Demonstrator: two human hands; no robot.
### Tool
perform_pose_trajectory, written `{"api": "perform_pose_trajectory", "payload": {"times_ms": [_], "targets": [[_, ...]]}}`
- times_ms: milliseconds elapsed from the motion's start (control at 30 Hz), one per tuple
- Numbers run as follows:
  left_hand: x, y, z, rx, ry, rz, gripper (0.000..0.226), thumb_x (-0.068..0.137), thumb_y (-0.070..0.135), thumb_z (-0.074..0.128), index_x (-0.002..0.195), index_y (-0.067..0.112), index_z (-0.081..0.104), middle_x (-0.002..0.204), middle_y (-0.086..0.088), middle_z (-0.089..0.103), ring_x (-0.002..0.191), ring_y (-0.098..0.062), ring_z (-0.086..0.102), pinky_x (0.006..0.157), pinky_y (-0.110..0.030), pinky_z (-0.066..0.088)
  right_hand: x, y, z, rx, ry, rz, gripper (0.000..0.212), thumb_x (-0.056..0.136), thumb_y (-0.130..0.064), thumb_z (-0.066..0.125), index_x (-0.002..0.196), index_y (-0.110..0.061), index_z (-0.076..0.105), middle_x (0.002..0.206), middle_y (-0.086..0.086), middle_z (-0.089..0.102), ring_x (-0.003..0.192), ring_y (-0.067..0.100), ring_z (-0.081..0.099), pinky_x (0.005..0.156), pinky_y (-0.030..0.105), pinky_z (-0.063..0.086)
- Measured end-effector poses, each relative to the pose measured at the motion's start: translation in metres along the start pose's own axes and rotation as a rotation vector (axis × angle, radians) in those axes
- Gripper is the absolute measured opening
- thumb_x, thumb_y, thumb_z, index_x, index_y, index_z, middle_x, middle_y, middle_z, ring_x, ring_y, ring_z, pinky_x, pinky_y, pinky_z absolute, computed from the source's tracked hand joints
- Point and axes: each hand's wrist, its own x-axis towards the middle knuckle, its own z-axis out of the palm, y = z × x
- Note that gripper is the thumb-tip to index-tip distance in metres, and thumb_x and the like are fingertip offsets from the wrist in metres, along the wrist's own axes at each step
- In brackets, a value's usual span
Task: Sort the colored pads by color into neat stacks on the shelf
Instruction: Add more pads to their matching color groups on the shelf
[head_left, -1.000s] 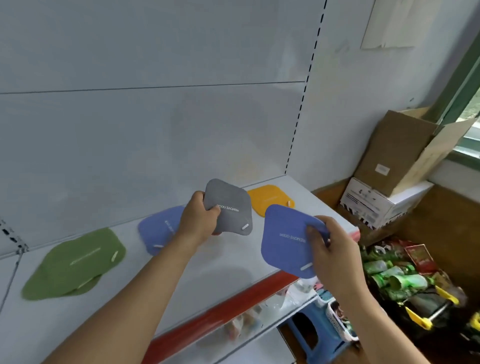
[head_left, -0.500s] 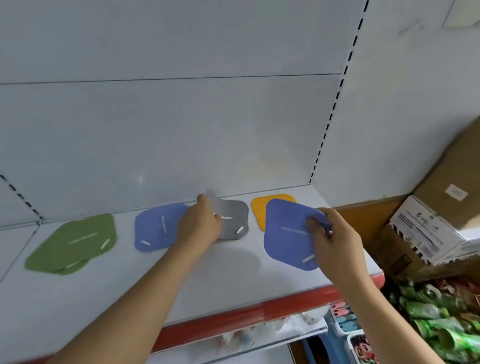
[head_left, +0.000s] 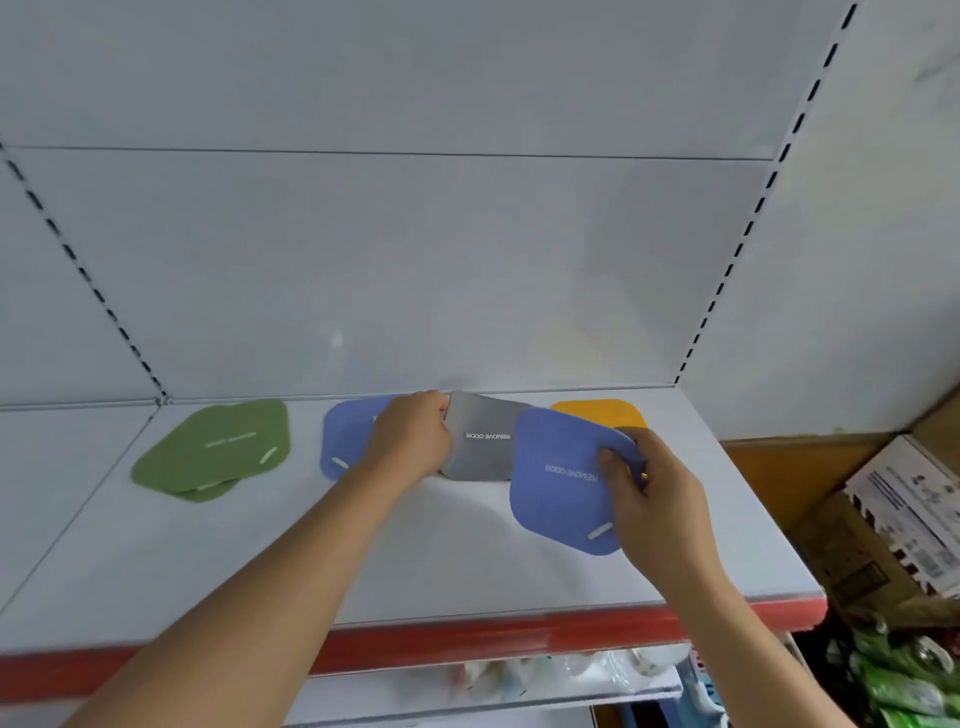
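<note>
My left hand (head_left: 410, 441) grips the left edge of a grey pad (head_left: 480, 441) low over the white shelf (head_left: 363, 561), near the back wall. My right hand (head_left: 649, 483) pinches the right edge of a blue pad (head_left: 556, 483), held just above the shelf and overlapping the grey one. Another blue pad (head_left: 345, 436) lies flat behind my left hand, partly hidden by it. At the left, two green pads (head_left: 218, 447) lie stacked slightly askew. An orange pad (head_left: 597, 413) lies at the back right, partly behind the held blue pad.
The shelf has a red front edge (head_left: 467, 639) and a white back wall with slotted uprights (head_left: 737, 249). Cardboard and printed boxes (head_left: 904, 514) stand to the right. Green packets (head_left: 904, 675) lie lower right, and a lower shelf holds blurred items.
My left hand has lowered the grey pad from mid-air toward the shelf's back. My right hand kept the blue pad and moved slightly inward over the shelf. The camera view turned left and up.
</note>
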Motion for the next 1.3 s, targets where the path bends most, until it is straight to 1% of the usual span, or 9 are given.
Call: {"api": "perform_pose_trajectory", "payload": {"times_ms": [200,333,533,667,767,900,1000,1100,1300], "targets": [[-0.009,-0.023,-0.031,0.209,0.133,0.113,0.018,0.093,0.016,0.051,0.104,0.012,0.065,0.102,-0.011,0.071,0.097,-0.040,0.060,0.074,-0.043,0.050,0.006,-0.007,0.014,0.004,-0.014,-0.027,0.020,0.102,-0.019,0.055,0.107,-0.036,0.065,0.077,-0.012,0.067,0.067,0.006,0.060,0.056,0.031,0.046],[-0.023,-0.073,-0.051,0.213,0.186,0.088,0.026,0.097,0.028,0.055,0.114,0.014,0.067,0.108,-0.008,0.072,0.101,-0.037,0.062,0.082,-0.046,0.054,0.009,-0.025,0.050,0.039,-0.053,-0.069,0.018,0.102,-0.016,0.057,0.100,-0.033,0.064,0.080,-0.008,0.068,0.074,0.020,0.064,0.061,0.042,0.050],[-0.044,-0.140,-0.071,0.201,0.234,0.101,0.038,0.098,0.034,0.060,0.128,0.012,0.066,0.124,-0.006,0.069,0.113,-0.034,0.061,0.090,-0.046,0.054,0.022,-0.067,0.126,-0.015,-0.123,-0.102,0.008,0.104,-0.023,0.055,0.106,-0.028,0.060,0.088,-0.007,0.068,0.077,0.016,0.064,0.060,0.033,0.046],[-0.051,-0.173,-0.089,0.198,0.259,0.134,0.039,0.093,0.037,0.056,0.121,0.011,0.068,0.118,-0.005,0.068,0.110,-0.034,0.062,0.086,-0.044,0.054,0.033,-0.085,0.175,-0.016,-0.121,-0.036,0.006,0.102,-0.026,0.054,0.102,-0.024,0.059,0.085,-0.004,0.066,0.079,0.020,0.062,0.061,0.032,0.043],[-0.050,-0.189,-0.098,0.188,0.235,0.151,0.045,0.093,0.041,0.050,0.123,0.011,0.067,0.120,-0.004,0.067,0.114,-0.031,0.060,0.091,-0.045,0.054,0.040,-0.087,0.201,-0.068,-0.103,0.010,0.005,0.102,-0.023,0.053,0.101,-0.021,0.057,0.083,-0.005,0.062,0.076,0.019,0.058,0.059,0.027,0.039],[-0.050,-0.205,-0.101,0.179,0.205,0.168,0.053,0.094,0.047,0.040,0.125,0.013,0.066,0.122,-0.003,0.067,0.116,-0.030,0.061,0.094,-0.046,0.053,0.047,-0.076,0.219,-0.370,-0.123,-0.016,0.013,0.103,-0.029,0.048,0.109,-0.020,0.055,0.084,0.006,0.067,0.076,0.032,0.059,0.064,0.038,0.049],[-0.047,-0.207,-0.102,0.189,0.196,0.181,0.055,0.094,0.048,0.038,0.125,0.013,0.066,0.122,-0.002,0.067,0.116,-0.030,0.061,0.094,-0.045,0.053,0.050,-0.069,0.225,-0.560,-0.154,-0.080,0.030,0.102,-0.031,0.050,0.126,-0.016,0.058,0.106,0.009,0.072,0.096,0.035,0.059,0.075,0.039,0.048],[-0.044,-0.202,-0.103,0.190,0.194,0.170,0.059,0.093,0.050,0.036,0.128,0.014,0.066,0.125,-0.002,0.066,0.119,-0.029,0.060,0.097,-0.046,0.052,0.052,-0.069,0.224,-0.666,-0.116,-0.168,0.049,0.099,-0.033,0.058,0.143,-0.014,0.053,0.129,0.008,0.065,0.123,0.035,0.051,0.098,0.044,0.049],[-0.051,-0.195,-0.105,0.236,0.211,0.127,0.063,0.087,0.052,0.042,0.131,0.015,0.066,0.130,-0.005,0.065,0.124,-0.032,0.058,0.101,-0.047,0.049,0.043,-0.087,0.226,-0.654,-0.054,-0.461,0.049,0.094,-0.027,0.066,0.138,-0.005,0.058,0.134,0.014,0.062,0.132,0.038,0.049,0.103,0.052,0.049]]}}
